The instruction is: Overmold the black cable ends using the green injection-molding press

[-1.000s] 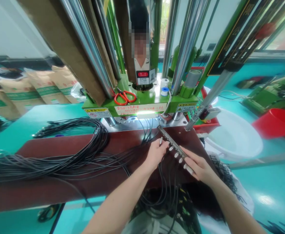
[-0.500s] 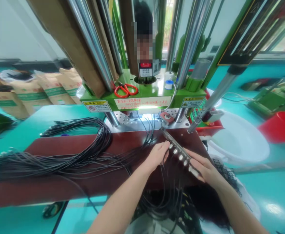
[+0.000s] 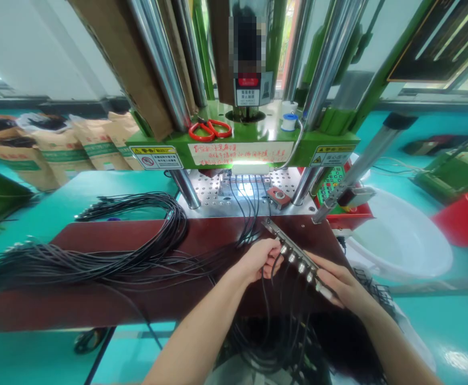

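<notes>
Hands at lower centre of the frame work a metal fixture bar lying slantwise on the dark red table: left hand has its fingers pinched together on a black cable end at the bar's upper part, right hand has its fingers closed around the bar's lower end. Judging by the connectors already seated along the bar, loading it seems part done; seating this end likely calls for steady alignment. Loose cable bundle lies left, green press above.
</notes>
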